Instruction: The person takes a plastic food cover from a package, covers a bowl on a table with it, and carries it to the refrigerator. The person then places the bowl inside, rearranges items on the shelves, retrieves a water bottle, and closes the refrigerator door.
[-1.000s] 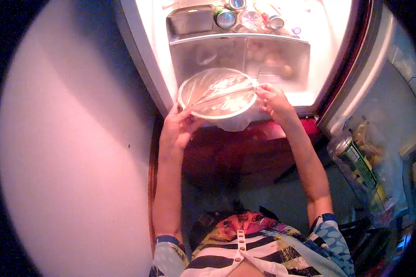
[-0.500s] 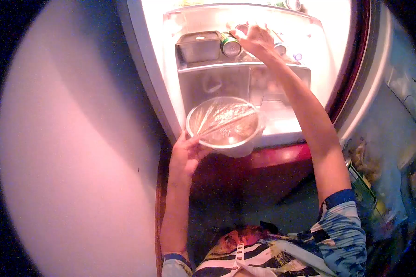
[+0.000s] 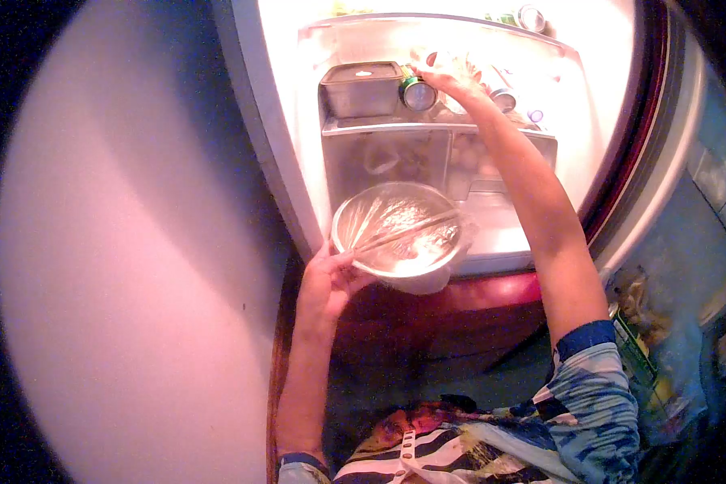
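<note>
The left hand [image 3: 328, 282] pinches the rim of the film-covered bowl [image 3: 407, 275], centre of frame; this one-handed hold favours keeping it level. Right hand [image 3: 452, 78], upper centre, beside a can [image 3: 419, 94]: grip indiscernible.

No legible lettering or numbers (too blurred)

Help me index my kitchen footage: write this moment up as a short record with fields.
Place: open fridge
Left hand: holding the bowl at its near left rim
Bowl cover: clear, creased film
Right hand: over the shelf, by a green can; whether it grips anything is unclear
Left of can: lidded container
Below shelf: see-through drawer front
</note>
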`<state>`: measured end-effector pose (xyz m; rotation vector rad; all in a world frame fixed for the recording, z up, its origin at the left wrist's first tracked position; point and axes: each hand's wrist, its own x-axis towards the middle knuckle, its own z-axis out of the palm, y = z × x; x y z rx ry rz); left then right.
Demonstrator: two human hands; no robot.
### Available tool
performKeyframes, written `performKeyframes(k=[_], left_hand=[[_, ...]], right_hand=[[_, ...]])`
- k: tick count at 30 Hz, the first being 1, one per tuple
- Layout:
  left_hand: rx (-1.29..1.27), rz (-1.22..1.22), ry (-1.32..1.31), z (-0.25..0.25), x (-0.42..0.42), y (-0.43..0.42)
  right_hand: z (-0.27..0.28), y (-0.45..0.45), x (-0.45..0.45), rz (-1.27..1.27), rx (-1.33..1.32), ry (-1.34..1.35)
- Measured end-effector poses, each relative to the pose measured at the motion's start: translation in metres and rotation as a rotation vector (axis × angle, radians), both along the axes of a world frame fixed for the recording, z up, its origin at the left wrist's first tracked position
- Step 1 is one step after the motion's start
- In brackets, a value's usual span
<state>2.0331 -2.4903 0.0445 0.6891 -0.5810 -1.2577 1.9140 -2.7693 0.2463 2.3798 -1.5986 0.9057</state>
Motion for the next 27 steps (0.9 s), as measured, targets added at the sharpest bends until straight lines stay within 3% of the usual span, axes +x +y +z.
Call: performKeyframes(k=[3, 6, 8, 11, 16, 18, 21, 23, 25, 26, 27], left_hand=[[-0.004, 0.002, 0.003, -0.001, 0.002, -0.001], [0.005, -0.001, -0.006, -0.001, 0.004, -0.001], [0.006, -0.008, -0.022, 0.0, 0.004, -0.002], [-0.012, -0.023, 0.017, -0.005, 0.006, -0.004], [0.005, -0.031, 0.012, 0.003, 0.003, 0.0], [0.014, -0.026, 0.009, 0.003, 0.003, -0.001], [-0.01, -0.042, 0.016, -0.001, 0.006, -0.004], [-0.035, -0.063, 0.036, -0.002, 0.006, -0.004], [-0.008, -0.057, 0.021, -0.001, 0.007, -0.005], [-0.011, -0.057, 0.021, -0.001, 0.007, -0.005], [-0.022, -0.06, 0.03, -0.002, 0.008, -0.004]], right_hand=[[0.009, -0.011, -0.001, 0.193, 0.15, -0.009], [0.007, 0.013, -0.006, 0.183, 0.092, -0.081], [-0.002, 0.01, -0.004, 0.068, -0.249, -0.016], [0.001, 0.004, -0.005, 0.125, -0.105, -0.099], [-0.004, -0.01, -0.02, 0.185, -0.156, -0.128], [-0.009, -0.016, -0.029, 0.16, -0.408, -0.185], [-0.004, -0.018, -0.051, 0.141, -0.545, -0.271], [-0.002, -0.018, -0.07, 0.141, -0.462, -0.291], [-0.003, -0.019, -0.083, 0.062, -0.663, -0.198], [0.001, -0.02, -0.092, 0.05, -0.399, -0.313], [0.001, -0.025, -0.097, 0.045, -0.515, -0.289]])
